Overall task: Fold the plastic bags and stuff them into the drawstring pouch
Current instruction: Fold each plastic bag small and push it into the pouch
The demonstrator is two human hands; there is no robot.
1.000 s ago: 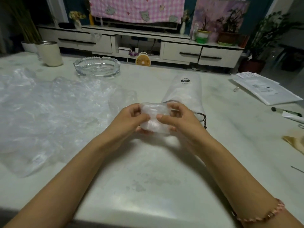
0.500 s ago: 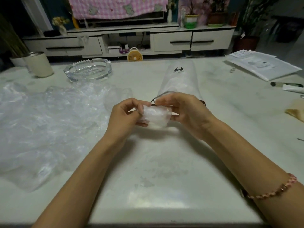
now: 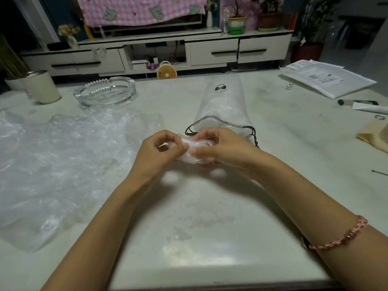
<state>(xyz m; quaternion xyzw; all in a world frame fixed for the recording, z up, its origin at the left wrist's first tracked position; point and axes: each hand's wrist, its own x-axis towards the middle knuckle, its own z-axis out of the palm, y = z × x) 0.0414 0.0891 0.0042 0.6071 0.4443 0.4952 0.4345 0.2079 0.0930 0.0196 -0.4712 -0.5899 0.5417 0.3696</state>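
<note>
A small folded clear plastic bag (image 3: pixel 190 157) is held above the table between both hands. My left hand (image 3: pixel 159 152) pinches its left end with thumb and curled fingers. My right hand (image 3: pixel 222 150) grips its right part, fingers wrapped over the top. Just behind the hands lies the white drawstring pouch (image 3: pixel 222 103), long and bulging, its open mouth with a dark cord facing me. A heap of loose crumpled clear plastic bags (image 3: pixel 58 156) covers the table's left side.
A glass ashtray (image 3: pixel 105 93) and a cream cup (image 3: pixel 41 87) stand at the back left. Papers (image 3: pixel 327 77), a pen (image 3: pixel 357 102) and small items lie at the right edge. The pale marble table (image 3: pixel 199 227) stretches toward me.
Both hands have kept working the folded bag just in front of the pouch mouth, and the bundle now looks flatter and more squeezed. My right hand's fingers have closed further over it.
</note>
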